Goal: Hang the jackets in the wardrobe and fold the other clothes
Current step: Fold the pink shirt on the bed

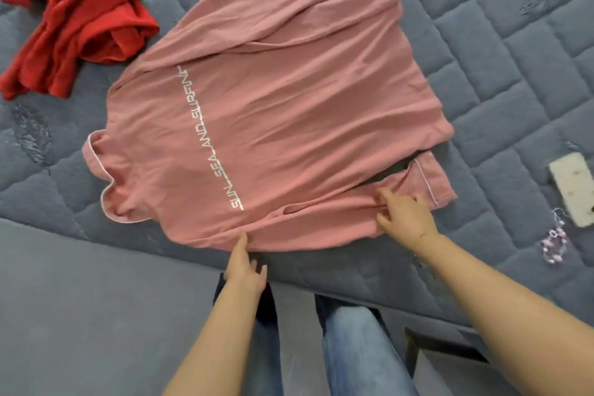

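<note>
A grey quilted mattress (501, 51) carries a pink shirt (289, 125) at centre, a crumpled red garment (77, 19) upper left, and a phone (573, 188) with a beaded charm (554, 243) at right.

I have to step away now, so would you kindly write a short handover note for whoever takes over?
Left hand: fingertips touch the pink shirt's near edge.
Right hand: fingers on the near sleeve, grip unclear.
The shirt lies back up on the grey mattress, far sleeve already folded in.
Left: near sleeve, final folds, then the crumpled red garment. No wardrobe in view.
</note>
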